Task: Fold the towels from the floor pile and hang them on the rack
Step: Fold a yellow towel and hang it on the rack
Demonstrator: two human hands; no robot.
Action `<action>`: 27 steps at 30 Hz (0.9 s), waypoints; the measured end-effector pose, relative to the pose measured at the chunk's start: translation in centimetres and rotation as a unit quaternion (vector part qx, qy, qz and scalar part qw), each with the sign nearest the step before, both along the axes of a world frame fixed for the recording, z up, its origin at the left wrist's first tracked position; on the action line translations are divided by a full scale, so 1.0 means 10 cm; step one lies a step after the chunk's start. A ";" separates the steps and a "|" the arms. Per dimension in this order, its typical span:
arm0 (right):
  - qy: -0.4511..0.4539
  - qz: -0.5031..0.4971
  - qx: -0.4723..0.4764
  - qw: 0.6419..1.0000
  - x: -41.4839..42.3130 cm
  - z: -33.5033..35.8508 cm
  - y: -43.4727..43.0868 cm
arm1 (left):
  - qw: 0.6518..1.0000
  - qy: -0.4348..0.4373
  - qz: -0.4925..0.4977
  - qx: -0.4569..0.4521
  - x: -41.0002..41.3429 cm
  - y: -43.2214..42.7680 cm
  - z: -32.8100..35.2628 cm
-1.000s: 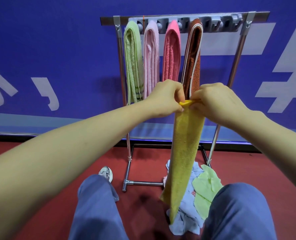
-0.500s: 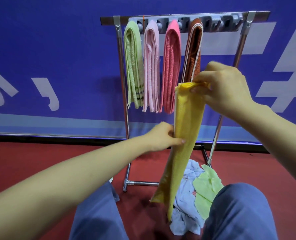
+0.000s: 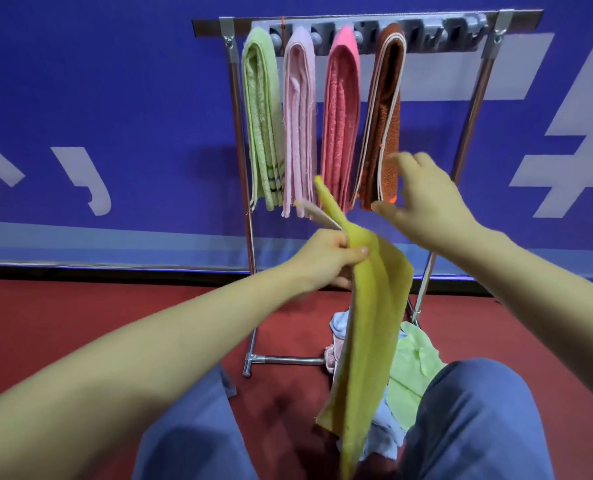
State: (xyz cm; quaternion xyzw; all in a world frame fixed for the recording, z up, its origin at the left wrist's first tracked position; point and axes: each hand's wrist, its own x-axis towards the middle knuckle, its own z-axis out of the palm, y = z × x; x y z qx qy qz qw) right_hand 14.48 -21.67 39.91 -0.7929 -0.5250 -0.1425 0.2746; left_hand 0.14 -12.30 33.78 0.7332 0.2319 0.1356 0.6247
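Landmark: rack (image 3: 368, 20), standing against the blue wall (image 3: 97, 98) on the red floor (image 3: 63, 323).

1. On the rack, left to right, four folded towels hang side by side from the top rail: green towel (image 3: 262, 116), pale pink towel (image 3: 300, 123), pink towel (image 3: 340, 116), brown towel (image 3: 383, 116).
2. Yellow towel (image 3: 368, 323): held in the air in front of the rack, below the hung towels. It is a long, narrow strip. Its top end stands up in front of the lower ends of the pale pink and pink towels. The rest hangs down before the rack's base, between the knees in blue trousers (image 3: 478, 427).
3. Left hand (image 3: 326, 258): in front of the rack's left post, fingers and thumb closed round the yellow towel near its upper end. It alone carries the towel.
4. Right hand (image 3: 423, 202): in front of the brown towel's lower end, fingers spread wide and holding nothing. It is blurred, and contact with the brown towel cannot be determined.
5. Pile (image 3: 413, 368): on the floor at the rack's base, partly hidden behind the yellow towel. Light green and pale blue cloths are visible.
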 end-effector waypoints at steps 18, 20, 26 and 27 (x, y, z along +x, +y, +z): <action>0.545 -0.045 0.090 0.832 -0.93 -0.91 0.18 | 0.747 0.161 -0.002 0.644 0.22 -0.26 0.55; 0.715 -0.001 0.159 0.681 -0.96 -0.92 0.21 | 0.763 0.204 -0.053 0.611 0.32 -0.25 0.56; 0.749 -0.004 0.144 0.647 -0.82 -0.62 0.26 | 0.878 0.160 -0.135 0.430 0.30 -0.13 0.38; 0.782 0.029 0.172 0.598 -0.80 -0.66 0.21 | 0.875 0.132 -0.100 0.454 0.25 -0.09 0.34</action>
